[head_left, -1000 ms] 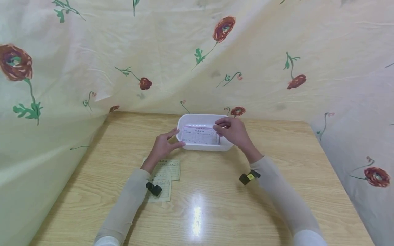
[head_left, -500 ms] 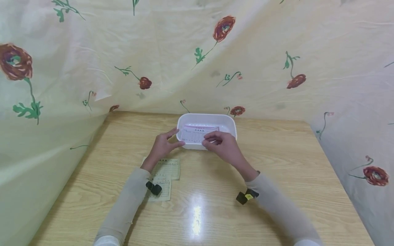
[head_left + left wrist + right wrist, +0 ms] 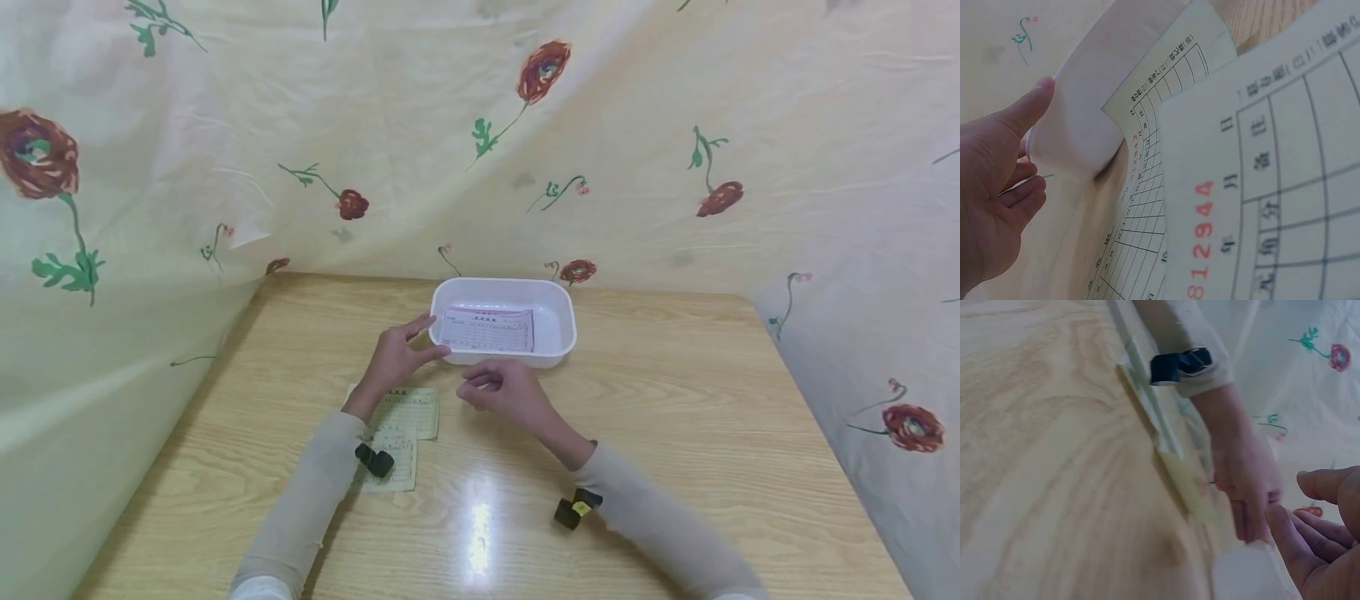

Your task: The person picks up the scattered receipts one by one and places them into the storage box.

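In the head view my left hand [image 3: 393, 358] holds the front left corner of a white plastic tub [image 3: 543, 362], thumb at the front rim and fingers at the left side. Inside the tub lie printed forms with a purplish edge [image 3: 487, 331], toward its left. My right hand [image 3: 512, 396] is over the table just in front of the tub, fingers loosely bent. In the right wrist view its thumb and fingers [image 3: 1288, 544] stand apart with nothing between them. Two pale green printed slips, a farther slip [image 3: 416, 410] and a nearer slip [image 3: 401, 467], lie partly under my left forearm.
A wood-grain table [image 3: 675, 400] carries everything. Behind and at both sides hangs a flowered cloth [image 3: 420, 125], close behind the tub. Each wrist wears a black strapped device, such as the left wrist device [image 3: 375, 460].
My right hand has moved from the tub's right side across its front and out toward me, leaving the forms inside uncovered. My left hand has stayed at the tub's corner.
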{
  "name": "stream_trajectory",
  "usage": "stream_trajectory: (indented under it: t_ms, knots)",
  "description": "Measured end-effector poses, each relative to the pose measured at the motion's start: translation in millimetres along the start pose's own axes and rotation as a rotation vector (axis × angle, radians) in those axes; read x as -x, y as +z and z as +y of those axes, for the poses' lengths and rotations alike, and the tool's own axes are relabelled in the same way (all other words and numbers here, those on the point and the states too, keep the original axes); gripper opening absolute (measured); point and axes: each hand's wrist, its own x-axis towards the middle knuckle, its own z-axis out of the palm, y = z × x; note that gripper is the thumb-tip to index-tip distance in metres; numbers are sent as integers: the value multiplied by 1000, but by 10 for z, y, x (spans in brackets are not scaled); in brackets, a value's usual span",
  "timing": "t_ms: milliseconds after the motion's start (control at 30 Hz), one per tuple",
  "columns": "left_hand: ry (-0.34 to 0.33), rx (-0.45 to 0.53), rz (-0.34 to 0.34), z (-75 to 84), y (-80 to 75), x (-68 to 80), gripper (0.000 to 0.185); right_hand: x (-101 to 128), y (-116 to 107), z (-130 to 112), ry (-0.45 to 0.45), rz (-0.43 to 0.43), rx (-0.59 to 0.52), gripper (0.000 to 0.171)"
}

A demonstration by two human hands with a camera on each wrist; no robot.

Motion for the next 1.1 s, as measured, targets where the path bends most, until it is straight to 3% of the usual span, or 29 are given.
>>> stream_trajectory:
  t_ms: [167, 633, 1100]
  knots:
    - [-5, -4, 5, 1, -1, 3, 78, -51, 145, 89, 36, -1, -19, 37]
    - [7, -9, 11, -32, 6, 1, 77, -182, 387, 249, 89, -5, 105, 33]
    - [4, -28, 9, -19, 4, -14, 79, -249, 468, 250, 147, -49, 61, 37]
